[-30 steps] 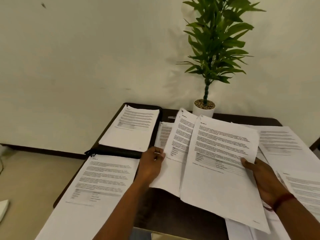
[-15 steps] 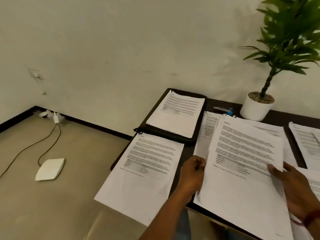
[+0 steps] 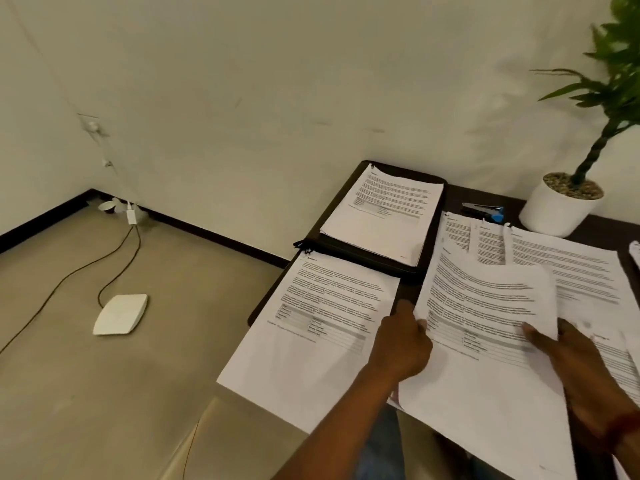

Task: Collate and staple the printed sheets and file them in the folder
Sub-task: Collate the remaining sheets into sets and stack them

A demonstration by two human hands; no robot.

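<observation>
Both my hands hold a printed sheet (image 3: 485, 341) above the dark table (image 3: 485, 202). My left hand (image 3: 403, 344) grips its left edge. My right hand (image 3: 568, 362) pinches its right side with the thumb on top. A black zip folder (image 3: 377, 261) lies at the table's far left corner with a stack of sheets (image 3: 384, 213) on it. Another printed stack (image 3: 322, 323) lies at the near left and overhangs the table edge. More sheets (image 3: 568, 268) are fanned out behind the held sheet. A stapler (image 3: 483, 211) with a blue end lies near the back.
A white pot with a green plant (image 3: 561, 202) stands at the back right by the wall. On the floor to the left lie a white flat device (image 3: 121, 313) and its cables running to the wall corner.
The view has swung further left. The held sheet has shifted left and lower, its top edge now curling, with both hands still on it.
</observation>
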